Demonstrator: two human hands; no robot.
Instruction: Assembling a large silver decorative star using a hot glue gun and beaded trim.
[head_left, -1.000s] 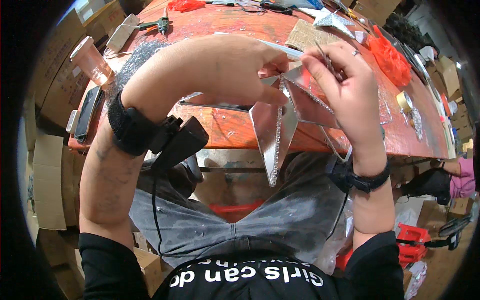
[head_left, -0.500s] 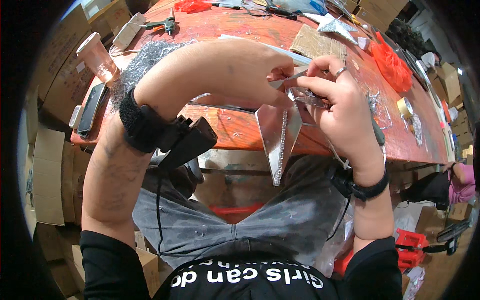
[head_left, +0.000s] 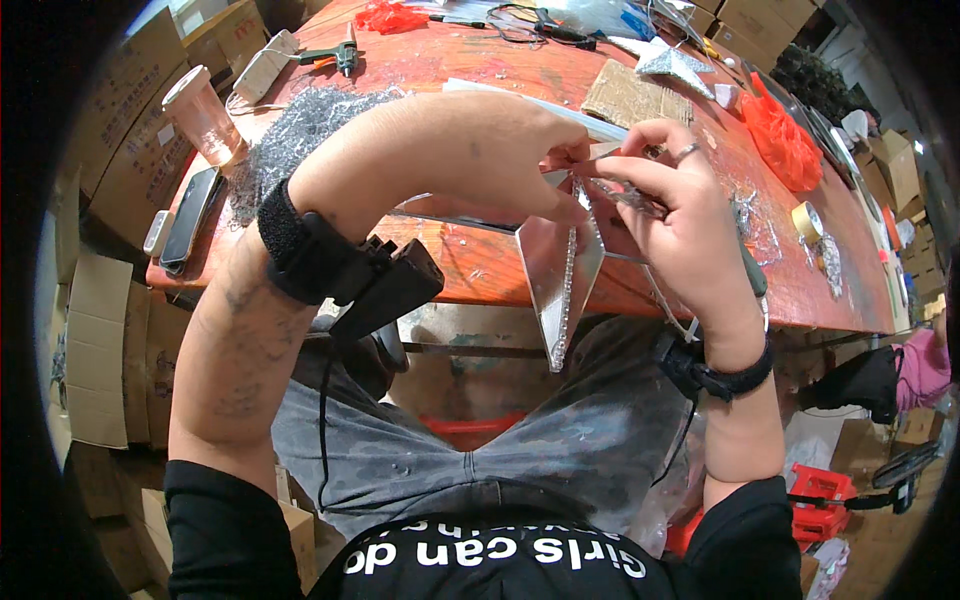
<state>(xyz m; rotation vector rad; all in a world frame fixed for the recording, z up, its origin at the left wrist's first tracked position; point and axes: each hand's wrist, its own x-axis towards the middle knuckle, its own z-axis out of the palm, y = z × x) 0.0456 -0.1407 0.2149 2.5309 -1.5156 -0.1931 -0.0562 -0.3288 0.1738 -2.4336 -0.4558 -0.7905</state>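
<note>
Silver star (head_left: 545, 265) with mirrored faces, held at the near edge of the red table (head_left: 480, 265), one long point reaching past that edge toward the lap. Along the ridge of that point, a row of shiny beads (head_left: 569, 270). Left hand (head_left: 552, 155) bent in from the far side, thumb and fingers pinching the star near its middle. Right hand (head_left: 685, 195) just beside, ring on one finger, thumb and forefinger closed on something thin and silvery (head_left: 605, 155); too small to tell what. Around each wrist, a black strap. Beyond the hands, a piece of brown cardboard (head_left: 637, 92), with a glittery white star (head_left: 672, 62) behind. To the right, a red plastic bag (head_left: 785, 140) and, nearer, a roll of tape (head_left: 806, 222). To the left, a silvery tangle (head_left: 310, 130), a pinkish cup (head_left: 200, 110) and a phone (head_left: 192, 220). Farther off, a green glue gun (head_left: 347, 60) near a white power strip (head_left: 264, 68).
</note>
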